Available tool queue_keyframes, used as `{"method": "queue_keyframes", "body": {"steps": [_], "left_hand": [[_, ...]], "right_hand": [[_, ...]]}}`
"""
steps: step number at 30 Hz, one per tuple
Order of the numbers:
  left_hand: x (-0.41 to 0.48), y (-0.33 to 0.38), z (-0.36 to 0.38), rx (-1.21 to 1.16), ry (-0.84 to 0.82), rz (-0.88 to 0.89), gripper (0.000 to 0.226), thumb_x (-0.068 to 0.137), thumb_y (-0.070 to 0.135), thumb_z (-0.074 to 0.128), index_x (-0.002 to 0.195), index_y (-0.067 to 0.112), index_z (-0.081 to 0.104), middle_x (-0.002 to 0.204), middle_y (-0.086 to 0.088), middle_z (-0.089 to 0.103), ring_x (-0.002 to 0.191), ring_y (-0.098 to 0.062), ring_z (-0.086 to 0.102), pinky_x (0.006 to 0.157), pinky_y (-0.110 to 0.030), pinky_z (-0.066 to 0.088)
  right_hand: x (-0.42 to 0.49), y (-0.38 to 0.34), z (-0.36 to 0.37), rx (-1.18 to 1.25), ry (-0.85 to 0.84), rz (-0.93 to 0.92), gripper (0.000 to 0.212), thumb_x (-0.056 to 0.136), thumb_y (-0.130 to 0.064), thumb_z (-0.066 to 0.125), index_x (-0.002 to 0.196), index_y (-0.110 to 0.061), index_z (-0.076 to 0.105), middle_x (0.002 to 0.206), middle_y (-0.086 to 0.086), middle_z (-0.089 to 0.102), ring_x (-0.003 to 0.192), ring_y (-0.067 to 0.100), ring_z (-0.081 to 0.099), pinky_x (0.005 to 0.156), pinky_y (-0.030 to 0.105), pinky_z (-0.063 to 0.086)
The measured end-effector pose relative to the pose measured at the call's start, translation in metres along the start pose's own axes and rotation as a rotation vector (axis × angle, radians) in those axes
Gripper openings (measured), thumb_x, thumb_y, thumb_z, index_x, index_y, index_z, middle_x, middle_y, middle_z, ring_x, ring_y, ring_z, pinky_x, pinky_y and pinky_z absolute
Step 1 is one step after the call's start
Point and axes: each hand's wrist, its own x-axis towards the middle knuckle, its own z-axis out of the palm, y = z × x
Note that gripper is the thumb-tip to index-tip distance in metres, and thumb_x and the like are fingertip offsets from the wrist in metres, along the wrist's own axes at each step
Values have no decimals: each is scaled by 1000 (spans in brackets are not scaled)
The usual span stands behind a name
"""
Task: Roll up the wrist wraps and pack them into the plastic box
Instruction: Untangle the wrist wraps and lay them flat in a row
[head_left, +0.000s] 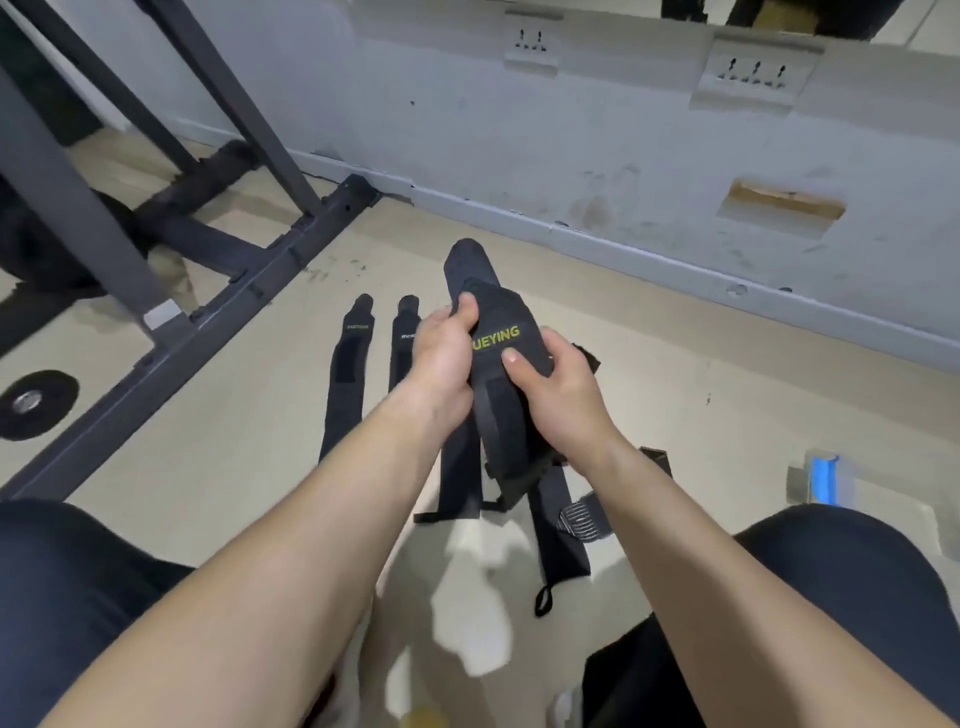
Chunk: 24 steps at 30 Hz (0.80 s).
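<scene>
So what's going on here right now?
A person sitting on the floor holds a black wrist wrap with yellow lettering in both hands, the left hand with a grip near its top and the right hand on its side. It looks only partly folded, not a finished roll. A far-left wrap and a second wrap lie flat on the floor, and a third wrap lies below the hands.
</scene>
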Motion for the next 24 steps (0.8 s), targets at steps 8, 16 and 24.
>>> {"method": "queue_keyframes", "body": {"steps": [8,16,24], "left_hand": [[32,-43,-96,100,-428,-68,80,86,76,54,142,20,59,135,-6,68,128,-23,62,113,-46,43],[83,-80,-214,391,-198,-175,25,90,37,77,109,22,75,105,0,79,104,-22,74,101,-47,55],[159,-124,-328,386,-138,-404,33,86,25,82,117,23,72,111,1,78,100,-15,75,89,-29,58]], "right_hand": [[61,-8,69,274,77,64,13,105,-14,56,112,-11,67,100,5,77,93,21,75,78,35,61],[141,33,180,309,83,283,18,105,-19,55,116,-15,70,107,6,78,103,27,74,92,46,60],[244,103,288,318,60,435,23,107,-17,46,108,-20,68,108,5,77,103,27,73,92,49,60]]}}
